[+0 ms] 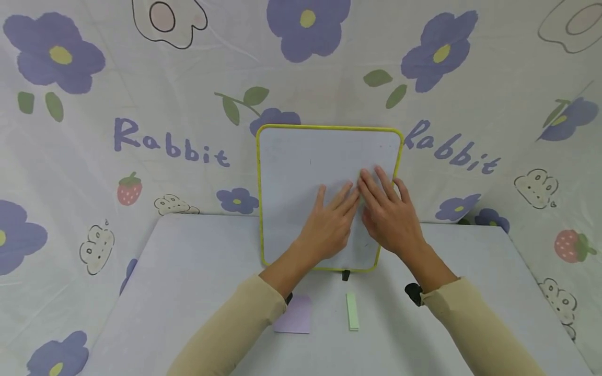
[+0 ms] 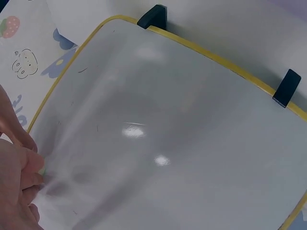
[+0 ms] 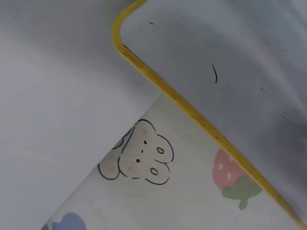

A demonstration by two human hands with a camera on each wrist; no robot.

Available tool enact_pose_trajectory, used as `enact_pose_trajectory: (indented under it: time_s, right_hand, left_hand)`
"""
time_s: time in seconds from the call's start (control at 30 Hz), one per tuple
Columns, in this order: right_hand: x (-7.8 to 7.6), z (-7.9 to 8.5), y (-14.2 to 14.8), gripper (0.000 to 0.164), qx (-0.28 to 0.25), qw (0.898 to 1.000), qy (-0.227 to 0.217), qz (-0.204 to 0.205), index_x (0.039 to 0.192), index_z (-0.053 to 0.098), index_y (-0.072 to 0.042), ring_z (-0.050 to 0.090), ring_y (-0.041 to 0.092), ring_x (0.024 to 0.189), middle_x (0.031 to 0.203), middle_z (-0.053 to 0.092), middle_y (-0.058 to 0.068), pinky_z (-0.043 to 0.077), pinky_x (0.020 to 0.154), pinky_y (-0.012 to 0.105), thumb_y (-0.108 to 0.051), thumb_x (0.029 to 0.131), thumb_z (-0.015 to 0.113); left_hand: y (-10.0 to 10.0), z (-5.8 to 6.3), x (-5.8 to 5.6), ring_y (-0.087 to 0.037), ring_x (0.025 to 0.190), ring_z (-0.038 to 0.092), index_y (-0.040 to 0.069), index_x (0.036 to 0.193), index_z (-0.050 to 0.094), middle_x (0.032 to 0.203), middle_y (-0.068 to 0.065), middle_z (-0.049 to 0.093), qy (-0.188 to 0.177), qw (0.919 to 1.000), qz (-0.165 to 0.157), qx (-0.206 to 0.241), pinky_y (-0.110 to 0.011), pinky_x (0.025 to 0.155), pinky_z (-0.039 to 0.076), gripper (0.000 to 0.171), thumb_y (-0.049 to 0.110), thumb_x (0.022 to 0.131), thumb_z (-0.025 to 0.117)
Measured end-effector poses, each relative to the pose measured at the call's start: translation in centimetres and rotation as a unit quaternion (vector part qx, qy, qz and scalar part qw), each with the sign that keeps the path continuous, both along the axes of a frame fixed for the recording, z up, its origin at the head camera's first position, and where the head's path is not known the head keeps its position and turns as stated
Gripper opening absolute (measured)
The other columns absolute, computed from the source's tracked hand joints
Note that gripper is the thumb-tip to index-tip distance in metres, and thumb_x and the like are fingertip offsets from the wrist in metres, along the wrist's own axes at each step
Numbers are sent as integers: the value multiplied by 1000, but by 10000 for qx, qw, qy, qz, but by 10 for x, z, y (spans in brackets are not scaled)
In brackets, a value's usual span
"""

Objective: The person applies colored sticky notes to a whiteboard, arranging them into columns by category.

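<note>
A whiteboard point(image 1: 296, 167) with a yellow rim stands upright on the table, leaning slightly back. My left hand point(image 1: 329, 227) lies against its right half, fingers stretched up toward the upper right. Beside it my right hand point(image 1: 392, 216) reaches over the board near the right rim, its fingers extended and their tips close to the left hand's. A sliver of something pale green point(image 2: 42, 171) shows at the fingertips in the left wrist view; the hands hide the rest. Neither hand appears in the right wrist view, where the board's corner and rim show.
On the white table point(image 1: 197, 271) in front of the board lie a purple sticky-note pad point(image 1: 298, 316) and a narrow pale green strip pad point(image 1: 352, 312). Black feet point(image 2: 287, 88) hold the board's lower edge. Behind hangs a flower-patterned cloth point(image 1: 188, 104).
</note>
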State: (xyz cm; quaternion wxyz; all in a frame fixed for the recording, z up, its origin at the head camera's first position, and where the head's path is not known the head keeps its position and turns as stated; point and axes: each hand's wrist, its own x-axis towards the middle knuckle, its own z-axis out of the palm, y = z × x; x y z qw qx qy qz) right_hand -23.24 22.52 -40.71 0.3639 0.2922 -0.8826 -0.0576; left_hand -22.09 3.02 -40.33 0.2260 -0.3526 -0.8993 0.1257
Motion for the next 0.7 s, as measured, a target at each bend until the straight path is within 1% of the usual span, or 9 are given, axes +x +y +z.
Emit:
enact_pose_trajectory:
  time_s: [0.07, 0.33, 0.47, 0.57, 0.7]
  right_hand:
    - [1, -2, 0, 66, -3, 10000, -4, 39, 144, 50, 0, 29, 33, 147, 155, 41, 11, 33, 106, 57, -16, 83, 68]
    - [3, -8, 0, 66, 80, 9999, -107, 39, 146, 48, -1, 26, 33, 148, 156, 40, 11, 32, 108, 57, -17, 85, 68]
    - [6, -9, -3, 65, -82, 9998, -173, 98, 145, 49, -1, 27, 34, 147, 155, 41, 11, 32, 107, 57, -17, 85, 67]
    - [13, -11, -4, 60, -319, 9986, -353, 222, 144, 50, 1, 29, 35, 146, 154, 42, 13, 33, 106, 58, -19, 88, 60]
    - [27, -19, -4, 60, -613, 9949, -635, 479, 144, 49, 2, 34, 36, 144, 152, 45, 16, 34, 104, 58, -21, 89, 57]
  left_hand:
    - [0, -2, 1, -20, 151, 20, 11, 153, 40, 161, 0, 31, 3, 10000, -3, -20, -59, 112, 28, 59, 32, 99, 50]
    - [0, -8, 1, -20, 151, 20, 12, 152, 42, 161, 0, 31, 45, 9999, 0, -111, -58, 112, 29, 58, 33, 99, 51]
    - [-2, -9, 2, -20, 151, 19, 11, 153, 41, 161, 0, 30, -26, 9999, 24, -140, -59, 112, 28, 59, 33, 99, 50]
    - [-3, -12, 4, -21, 151, 19, 12, 153, 39, 162, -1, 30, -86, 9999, -1, -123, -60, 112, 28, 61, 35, 98, 51]
    - [-7, -21, 8, -21, 150, 22, 14, 154, 39, 161, -1, 32, -76, 9999, -138, -52, -60, 111, 29, 62, 35, 97, 51]
